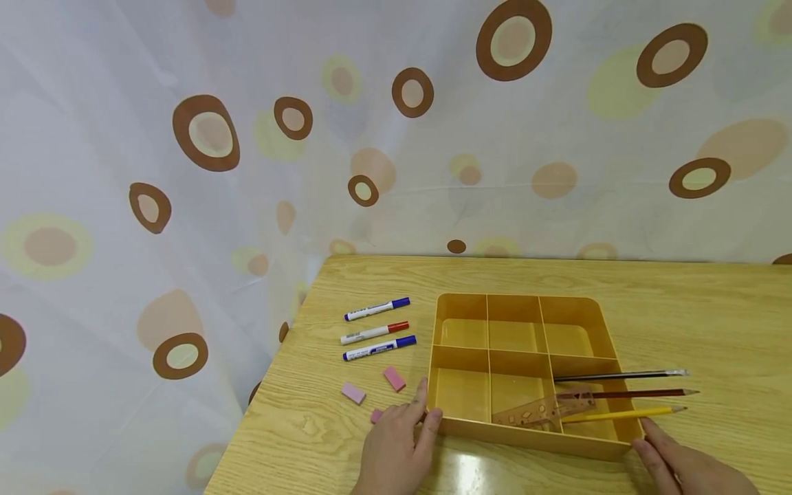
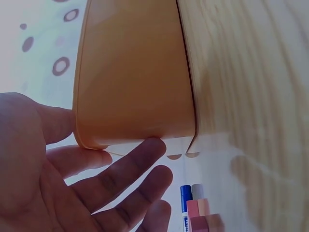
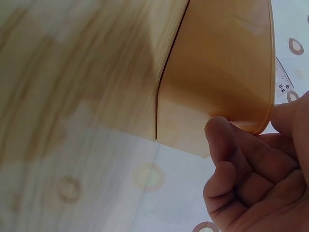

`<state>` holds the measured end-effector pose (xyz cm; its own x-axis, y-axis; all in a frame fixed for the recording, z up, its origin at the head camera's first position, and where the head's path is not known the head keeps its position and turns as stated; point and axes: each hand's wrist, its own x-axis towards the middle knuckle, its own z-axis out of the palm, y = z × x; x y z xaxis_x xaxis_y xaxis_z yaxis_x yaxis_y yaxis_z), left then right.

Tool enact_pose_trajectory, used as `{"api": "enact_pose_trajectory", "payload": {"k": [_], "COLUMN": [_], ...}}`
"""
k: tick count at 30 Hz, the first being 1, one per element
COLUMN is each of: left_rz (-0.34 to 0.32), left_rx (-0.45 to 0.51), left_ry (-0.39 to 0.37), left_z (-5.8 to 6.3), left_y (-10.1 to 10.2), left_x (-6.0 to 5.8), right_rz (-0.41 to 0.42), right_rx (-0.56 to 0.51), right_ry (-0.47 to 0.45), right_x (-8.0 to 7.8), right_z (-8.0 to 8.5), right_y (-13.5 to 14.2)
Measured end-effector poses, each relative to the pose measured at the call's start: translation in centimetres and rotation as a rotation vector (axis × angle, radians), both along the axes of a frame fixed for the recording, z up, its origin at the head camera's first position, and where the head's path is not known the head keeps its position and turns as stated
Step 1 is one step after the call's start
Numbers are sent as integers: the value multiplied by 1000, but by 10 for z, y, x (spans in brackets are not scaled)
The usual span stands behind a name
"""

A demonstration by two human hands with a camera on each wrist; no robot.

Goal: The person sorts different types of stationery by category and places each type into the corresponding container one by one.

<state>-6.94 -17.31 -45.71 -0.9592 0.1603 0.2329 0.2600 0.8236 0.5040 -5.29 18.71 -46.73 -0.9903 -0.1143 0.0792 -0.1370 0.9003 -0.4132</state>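
A yellow-orange organizer tray (image 1: 532,438) with six compartments lies on the table. At its near left corner my left hand (image 1: 396,447) holds the rim, thumb at the front and index finger along the left side; the other fingers (image 2: 130,169) spread beside the wall. My right hand (image 1: 693,464) grips the near right corner between thumb and fingers, the rest of its fingers (image 3: 219,140) curled against the wall. In the near compartments lie a translucent ruler (image 1: 526,412), a black pencil (image 1: 619,376), a dark red pencil (image 1: 650,394) and a yellow pencil (image 1: 631,415).
Left of the tray lie two blue-capped markers (image 1: 379,348) and a red-capped marker (image 1: 374,333). Nearer are a pink eraser (image 1: 394,379), a pale pink eraser (image 1: 353,393) and another partly behind my left hand. The pencils jut past the tray's right side. A patterned curtain (image 1: 396,144) hangs behind.
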Motion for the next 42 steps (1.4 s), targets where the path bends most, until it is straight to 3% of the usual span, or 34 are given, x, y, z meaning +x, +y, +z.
{"api": "enact_pose_trajectory", "payload": {"k": [6,11,14,19,27,35,42], "left_rz": [-8,38,95,138,84,-17,29], "left_rx": [-19,-92,-177,-320,-429,-466,-499], "left_ry": [8,60,65,-40,-85,-143,-201], "left_z": [1,5,9,9,5,7,7], "left_y": [-5,-23,-39,-65,-95,-112,-120], "left_x": [-2,-7,-12,-24,-44,-51,-50], "right_rz": [-33,-47,-52,-36,-35,7,7], "right_rx": [12,19,31,42,58,74,67], "right_ry": [73,156,123,46,52,-6,-7], "right_x": [3,4,4,3,4,1,2], "right_z": [-2,-4,-2,2,4,-3,-4], "right_y": [0,0,0,1,2,8,7]}}
